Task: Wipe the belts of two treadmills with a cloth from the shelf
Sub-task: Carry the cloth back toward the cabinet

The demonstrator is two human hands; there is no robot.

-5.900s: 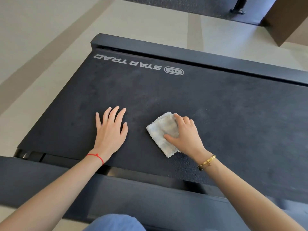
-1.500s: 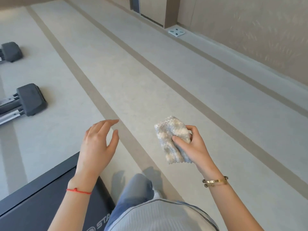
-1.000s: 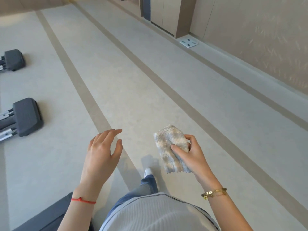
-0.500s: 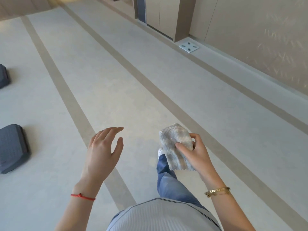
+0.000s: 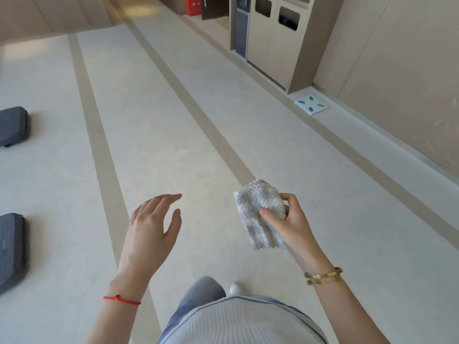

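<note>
Head view: a folded cloth (image 5: 260, 214), pale grey-white with a nubbly, waffle-like weave and a frayed lower edge, is held in the air above a pale speckled floor (image 5: 173, 145) crossed by 2 darker beige stripes. It is pinched by the right hand (image 5: 288, 224), thumb pressed on its front and fingers curled behind, with the lower part hanging free. A gold bracelet (image 5: 323, 278) is worn on that wrist. The left hand (image 5: 151, 229) is raised beside it, well apart from the cloth, fingers loosely spread and slightly bent, nothing held; a red string (image 5: 121, 299) circles its wrist. 2 dark rounded machine ends (image 5: 12, 247) lie at the left edge. A small white scale (image 5: 311, 106) sits near beige cabinets (image 5: 270, 40).
</note>
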